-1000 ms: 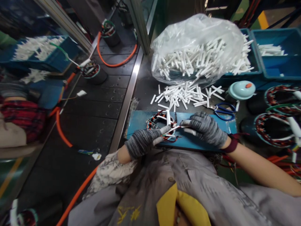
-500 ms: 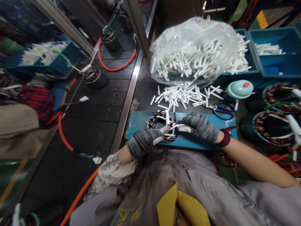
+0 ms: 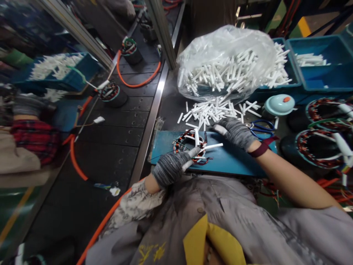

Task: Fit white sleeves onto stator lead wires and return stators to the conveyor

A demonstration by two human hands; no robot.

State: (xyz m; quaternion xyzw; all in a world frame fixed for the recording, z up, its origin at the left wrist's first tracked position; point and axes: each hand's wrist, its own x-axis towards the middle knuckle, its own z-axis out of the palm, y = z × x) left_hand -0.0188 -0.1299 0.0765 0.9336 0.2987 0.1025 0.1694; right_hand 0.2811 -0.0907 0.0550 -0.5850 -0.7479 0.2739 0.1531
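Note:
A motor stator [image 3: 181, 139] with copper-orange windings and lead wires stands on a blue board [image 3: 234, 158] before me. My left hand [image 3: 172, 167], in a grey knit glove with pale fingertips, pinches a lead at the stator's near right side. From those fingertips a thin white sleeve [image 3: 214, 146] points right over the board. A thicker white tube [image 3: 196, 137] rises from the winding. My right hand [image 3: 234, 133], gloved alike, is at the near edge of a loose pile of white sleeves [image 3: 208, 112], fingers stretched out; no sleeve shows in it.
Behind the pile lies a clear plastic bag [image 3: 226, 66] full of sleeves, with blue bins [image 3: 317, 86] beside it. Blue-handled scissors [image 3: 261, 129], a pale-blue round container [image 3: 280, 105] and more stators [image 3: 300, 154] are at right. Left are a conveyor [image 3: 110, 147], an orange cable [image 3: 74, 158] and a co-worker's gloved hand [image 3: 27, 105].
My right hand has let go of the thin white sleeve at the stator and moved up to the pile. My left hand stays at the stator. The co-worker's arm has shifted left.

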